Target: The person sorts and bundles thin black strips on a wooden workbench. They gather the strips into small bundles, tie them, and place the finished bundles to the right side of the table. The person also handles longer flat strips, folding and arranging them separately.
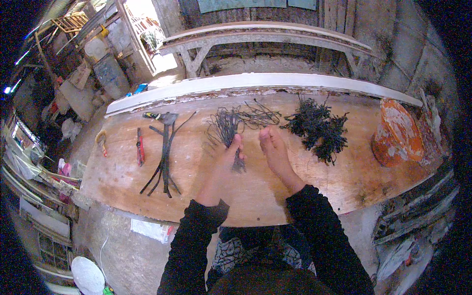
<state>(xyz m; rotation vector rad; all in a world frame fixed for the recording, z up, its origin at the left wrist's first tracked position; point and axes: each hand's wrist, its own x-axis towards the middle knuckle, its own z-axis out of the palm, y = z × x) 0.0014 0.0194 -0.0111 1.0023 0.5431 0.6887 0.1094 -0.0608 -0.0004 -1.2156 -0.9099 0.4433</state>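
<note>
My left hand [230, 153] is closed around a loose bundle of thin black cords [224, 123] above the wooden tabletop. Their looped ends fan out past the fingers and a short tail hangs below the fist. More strands trail from the bundle toward the upper right. Close by on its right, my right hand [273, 150] is raised with the fingertips pinched together; whatever they hold is too small to make out. Beyond that hand lies a heap of knotted black cord pieces [317, 128].
Left on the plywood table [196, 196] lie long black strips [165, 162], a red-handled tool [140, 150] and a small curved tool [102, 141]. A stained orange bucket [393, 137] lies tipped at the right. A white board [255, 82] edges the far side; a bench [275, 42] stands behind.
</note>
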